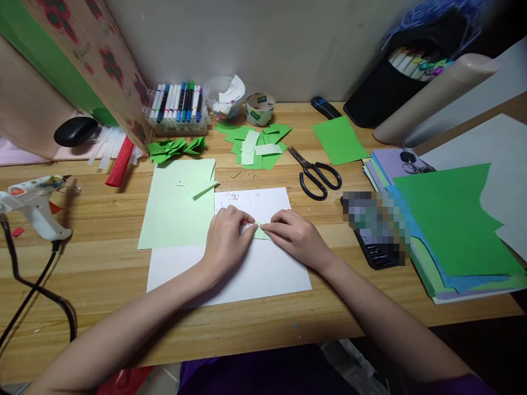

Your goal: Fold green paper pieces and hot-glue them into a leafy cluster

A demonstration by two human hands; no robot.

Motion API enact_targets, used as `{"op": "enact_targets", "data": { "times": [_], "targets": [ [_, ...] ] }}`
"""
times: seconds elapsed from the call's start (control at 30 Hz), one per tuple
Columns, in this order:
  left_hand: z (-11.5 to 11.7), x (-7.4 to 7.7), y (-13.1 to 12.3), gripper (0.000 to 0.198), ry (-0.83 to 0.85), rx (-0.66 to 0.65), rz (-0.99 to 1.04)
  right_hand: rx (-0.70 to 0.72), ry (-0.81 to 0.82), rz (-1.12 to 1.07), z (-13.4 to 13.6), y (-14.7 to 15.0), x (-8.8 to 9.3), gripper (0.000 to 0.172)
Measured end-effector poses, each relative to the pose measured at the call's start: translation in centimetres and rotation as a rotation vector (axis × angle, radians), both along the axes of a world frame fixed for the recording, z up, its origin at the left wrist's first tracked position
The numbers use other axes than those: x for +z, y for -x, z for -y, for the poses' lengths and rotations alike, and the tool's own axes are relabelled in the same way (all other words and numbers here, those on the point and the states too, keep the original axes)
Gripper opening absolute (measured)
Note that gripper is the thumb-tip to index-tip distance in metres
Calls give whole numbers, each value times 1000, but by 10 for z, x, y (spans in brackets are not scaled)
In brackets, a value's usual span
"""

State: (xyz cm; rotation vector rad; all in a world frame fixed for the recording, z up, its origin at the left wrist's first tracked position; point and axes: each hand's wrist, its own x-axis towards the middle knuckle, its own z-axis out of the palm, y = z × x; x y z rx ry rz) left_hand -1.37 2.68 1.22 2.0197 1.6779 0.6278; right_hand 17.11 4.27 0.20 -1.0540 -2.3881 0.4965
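Both hands were down at the middle of the pale wooden desk (102, 274), working one small folded piece of light green paper (260, 232) that lay flat on a white sheet of paper (247, 274). The left hand (225, 237) pressed down on the piece's left end, fingers curled over it and pinching at the edge; the right hand (293, 235) pinned the right end, fingertips flattened along it. Most of the little piece was hidden under those fingers, so only a sliver of green showed between them. By my reading, this was a creasing step: a fold being pressed flat against the desk. A clean next move would call for firm, even pressure run along the fold line while one hand kept the piece from sliding on the smooth white sheet. Just left of the hands lay a larger pale green sheet (173, 208) with a folded pale green offcut (200, 184) on its upper corner. Farther back sat a cluster of folded dark green paper shapes (175, 148), a scatter of green and pale paper scraps (257, 145), and black-handled scissors (315, 174) lying open. A row of coloured marker pens in a clear case (177, 107) stood against the wall beside a roll of tape (259, 108). A white hot glue gun (35, 206) rested at the far left, well apart.
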Motion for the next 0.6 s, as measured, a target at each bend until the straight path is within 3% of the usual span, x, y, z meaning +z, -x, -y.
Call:
{"op": "enact_targets", "data": {
  "times": [0.27, 0.6],
  "targets": [
    [-3, 1, 2, 12, -43, -13, -30, -68, 89, -123, 13, 10, -5, 20],
    [-5, 3, 3, 10, 34, -13, -81, -90, 148, -122, 21, 17, -2, 20]
  ]
}}
